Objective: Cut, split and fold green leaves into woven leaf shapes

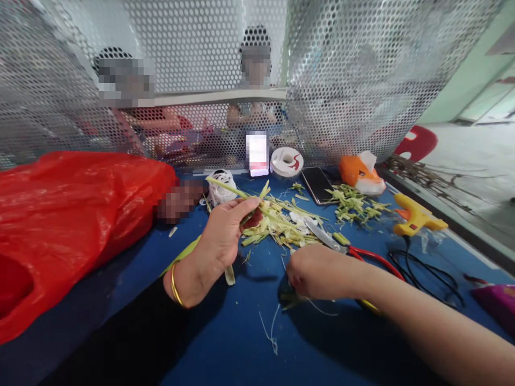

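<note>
1 long grn stalk [226,187] | L grip [222,231]: pinching it | R grip [311,269]: curled, hold unclear

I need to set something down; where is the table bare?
Between the red bag and black sleeve; also between that sleeve and the right forearm, nearer than the loose threads. Farther back is crowded: plant scraps, scissors, dark phone.

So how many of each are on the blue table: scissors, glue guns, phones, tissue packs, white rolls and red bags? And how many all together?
Scissors: 1
Yellow glue gun: 1
Phones: 2, a lit phone and a dark phone
Tissue pack: 1
White roll: 1
Red bag: 1
Total: 7
</note>
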Motion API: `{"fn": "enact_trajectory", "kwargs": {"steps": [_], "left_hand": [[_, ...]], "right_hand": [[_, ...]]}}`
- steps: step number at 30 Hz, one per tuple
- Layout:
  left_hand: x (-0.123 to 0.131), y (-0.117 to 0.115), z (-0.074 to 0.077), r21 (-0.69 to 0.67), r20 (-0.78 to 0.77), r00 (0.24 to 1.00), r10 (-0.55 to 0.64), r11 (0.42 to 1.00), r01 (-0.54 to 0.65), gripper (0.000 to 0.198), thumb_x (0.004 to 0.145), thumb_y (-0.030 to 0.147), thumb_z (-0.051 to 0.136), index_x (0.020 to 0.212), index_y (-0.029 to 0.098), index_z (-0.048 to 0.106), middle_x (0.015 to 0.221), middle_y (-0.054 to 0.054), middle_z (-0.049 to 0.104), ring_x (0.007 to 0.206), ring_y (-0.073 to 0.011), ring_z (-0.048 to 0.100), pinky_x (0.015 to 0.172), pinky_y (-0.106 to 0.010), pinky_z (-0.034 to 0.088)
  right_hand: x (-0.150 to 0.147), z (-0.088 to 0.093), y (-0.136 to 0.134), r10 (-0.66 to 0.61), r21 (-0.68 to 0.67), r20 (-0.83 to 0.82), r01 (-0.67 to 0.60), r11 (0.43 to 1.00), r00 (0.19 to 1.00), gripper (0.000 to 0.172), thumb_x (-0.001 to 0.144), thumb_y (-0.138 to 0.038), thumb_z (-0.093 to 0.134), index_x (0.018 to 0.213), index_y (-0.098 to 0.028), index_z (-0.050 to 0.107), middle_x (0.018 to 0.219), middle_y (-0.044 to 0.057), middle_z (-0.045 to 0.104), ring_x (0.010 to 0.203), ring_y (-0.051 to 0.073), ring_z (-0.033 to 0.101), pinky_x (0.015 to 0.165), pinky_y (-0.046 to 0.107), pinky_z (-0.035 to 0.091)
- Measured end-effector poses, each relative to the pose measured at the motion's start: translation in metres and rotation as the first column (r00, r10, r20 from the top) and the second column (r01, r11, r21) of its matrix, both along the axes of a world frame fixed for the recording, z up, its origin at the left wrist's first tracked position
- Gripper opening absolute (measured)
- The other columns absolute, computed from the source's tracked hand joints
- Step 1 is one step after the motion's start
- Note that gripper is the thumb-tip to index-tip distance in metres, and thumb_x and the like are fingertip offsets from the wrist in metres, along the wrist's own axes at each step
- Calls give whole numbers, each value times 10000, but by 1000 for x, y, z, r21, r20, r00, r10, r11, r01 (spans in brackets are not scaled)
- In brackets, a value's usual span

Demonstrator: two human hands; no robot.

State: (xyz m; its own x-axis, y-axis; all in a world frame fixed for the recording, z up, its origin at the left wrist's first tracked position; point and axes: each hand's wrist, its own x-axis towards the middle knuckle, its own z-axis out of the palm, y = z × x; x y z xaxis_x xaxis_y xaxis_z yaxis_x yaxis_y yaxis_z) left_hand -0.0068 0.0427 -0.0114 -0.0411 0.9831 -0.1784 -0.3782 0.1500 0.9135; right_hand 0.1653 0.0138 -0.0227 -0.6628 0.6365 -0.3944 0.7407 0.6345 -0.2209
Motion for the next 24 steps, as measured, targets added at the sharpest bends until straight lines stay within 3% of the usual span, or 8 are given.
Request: {"fn": "enact_trajectory", "kwargs": {"steps": [3,8,11,14,16,18,21,24], "left_hand": [[0,1,-1,-2,4,1000,-3,1000,3,152,589,232,794,643,137,688,627,13,636,581,-86,581,594,-202,484],[-3,4,2,-28,12,1000,18,999,-17,144,576,213,802,633,142,690,629,13,634,580,-83,577,576,-189,484],[-8,4,10,16,13,999,40,999,-41,109,587,194,787,638,153,699,629,9,637,578,-88,581,561,-187,487],[-12,2,18,79,20,998,68,994,-69,69,616,181,766,641,163,704,631,10,640,571,-82,578,546,-176,479],[-13,0,23,133,32,994,103,985,-106,61,629,179,761,638,168,701,637,17,640,567,-73,571,547,-168,474],[-14,-4,28,179,50,990,135,974,-142,62,634,183,760,638,171,699,646,21,641,569,-68,564,558,-167,475],[-16,-12,36,181,74,986,152,970,-163,73,623,186,763,629,171,692,666,21,649,589,-70,567,578,-167,479],[-22,-26,43,149,65,989,136,978,-144,100,607,202,779,629,167,689,665,19,648,586,-68,565,571,-162,471]], "right_hand": [[8,1,8,10,-64,-98,-16,998,995,149,723,-136,583,696,-165,727,677,55,704,560,131,549,495,250,272],[25,16,20,-128,-136,-206,101,985,970,165,739,-132,556,810,-174,699,712,22,685,582,119,539,497,218,311],[21,20,14,-114,-103,-150,99,990,982,132,775,-238,601,778,-181,719,722,33,703,612,140,572,512,230,318],[8,13,3,-68,-77,-37,65,995,997,183,726,-354,681,715,-183,745,686,56,716,625,178,609,497,252,286],[2,5,-1,-27,-34,-2,27,999,1000,103,701,-231,670,711,-167,750,676,73,720,615,182,619,490,265,261],[1,-1,0,-2,-23,-22,2,1000,1000,136,699,-121,608,700,-158,739,679,77,723,614,172,623,500,266,274],[9,-2,7,-54,-109,-188,34,993,981,147,729,-109,560,732,-163,697,728,65,725,656,159,627,544,248,350],[23,6,13,-287,-386,-421,116,915,860,108,741,-94,514,739,-167,594,766,50,714,692,150,654,607,248,448]]}}
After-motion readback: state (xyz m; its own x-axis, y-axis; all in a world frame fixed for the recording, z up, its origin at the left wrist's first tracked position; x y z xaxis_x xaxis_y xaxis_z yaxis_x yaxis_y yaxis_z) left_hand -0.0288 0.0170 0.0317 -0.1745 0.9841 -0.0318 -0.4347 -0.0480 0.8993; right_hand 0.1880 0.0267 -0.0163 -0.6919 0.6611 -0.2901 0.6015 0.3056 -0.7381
